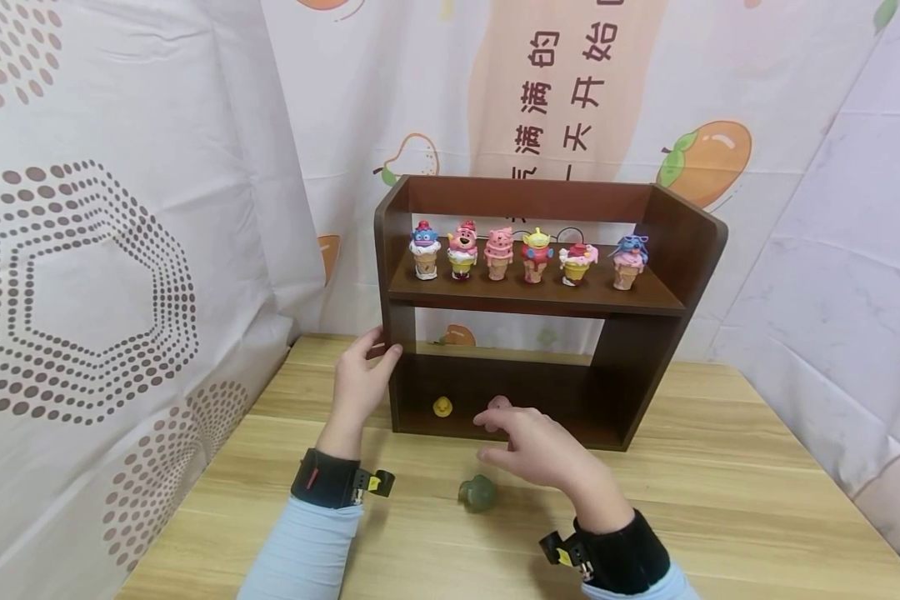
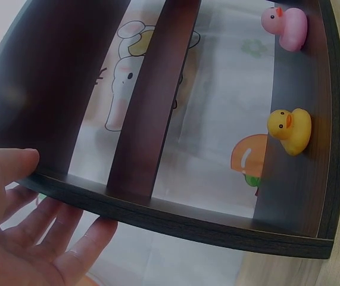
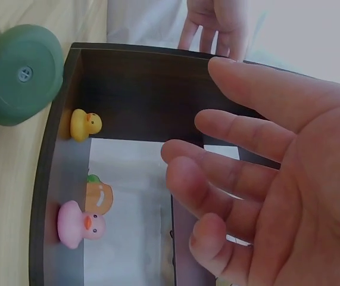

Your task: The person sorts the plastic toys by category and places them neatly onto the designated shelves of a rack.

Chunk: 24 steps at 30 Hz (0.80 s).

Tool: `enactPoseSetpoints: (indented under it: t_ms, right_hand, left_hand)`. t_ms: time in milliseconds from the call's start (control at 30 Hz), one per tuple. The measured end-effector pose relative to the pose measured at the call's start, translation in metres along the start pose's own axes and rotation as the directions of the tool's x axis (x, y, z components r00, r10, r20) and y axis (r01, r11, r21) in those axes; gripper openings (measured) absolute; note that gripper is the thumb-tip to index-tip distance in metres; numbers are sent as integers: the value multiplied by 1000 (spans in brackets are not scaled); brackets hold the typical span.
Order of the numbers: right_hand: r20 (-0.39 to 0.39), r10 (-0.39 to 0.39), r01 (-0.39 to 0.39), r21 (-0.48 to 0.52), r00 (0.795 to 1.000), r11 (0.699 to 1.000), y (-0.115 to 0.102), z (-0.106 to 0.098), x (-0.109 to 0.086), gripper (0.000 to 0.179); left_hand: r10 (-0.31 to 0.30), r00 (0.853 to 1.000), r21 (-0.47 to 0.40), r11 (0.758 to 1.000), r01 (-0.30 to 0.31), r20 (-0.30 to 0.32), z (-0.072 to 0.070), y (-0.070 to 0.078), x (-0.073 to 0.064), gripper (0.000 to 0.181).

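Observation:
At the left side panel of a dark brown two-tier shelf (image 1: 461, 304), my left hand (image 1: 362, 375) grips the panel's edge, thumb on one face and fingers on the other. My right hand (image 1: 540, 446) hovers before the lower tier with loosely bent fingers, holding nothing. On that tier sit a small yellow duck (image 2: 292, 131) and a pink duck (image 3: 77, 224); the right hand partly hides the pink one in the head view. A dark green rounded toy (image 1: 480, 493) lies on the table in front of the shelf, its flat base with a screw (image 3: 25, 74) showing in the right wrist view.
Several ice-cream-cone figurines (image 1: 498, 252) stand in a row on the upper tier. The shelf stands on a light wood-grain table (image 1: 720, 500). Printed white cloth (image 1: 330, 100) hangs behind the shelf and along the left.

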State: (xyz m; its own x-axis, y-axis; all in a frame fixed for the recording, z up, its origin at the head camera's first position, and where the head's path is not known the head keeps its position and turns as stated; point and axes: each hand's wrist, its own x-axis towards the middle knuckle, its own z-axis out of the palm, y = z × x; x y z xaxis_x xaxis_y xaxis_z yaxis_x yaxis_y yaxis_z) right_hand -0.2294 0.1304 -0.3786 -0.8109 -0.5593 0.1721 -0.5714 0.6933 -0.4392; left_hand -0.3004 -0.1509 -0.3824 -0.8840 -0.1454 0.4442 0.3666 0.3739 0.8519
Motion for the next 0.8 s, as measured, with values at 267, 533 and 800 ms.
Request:
enactPoseSetpoints:
  t_ms: [267,533,800]
  right_hand:
    - [71,-4,7,-43,997,999,-4,13,5,41]
    - [169,30,-18,-74,985,997,-8,28,8,48]
    - [235,51,-30,-93,971,995,-12,36,9,47]
  left_hand:
    - [0,1000,-3,1000,0,-5,1,1,0,44]
    - [-1,1000,-2,1000,1,-2,1,-1,0,45]
    - [-1,1000,-2,1000,1,1,1,0,0,44]
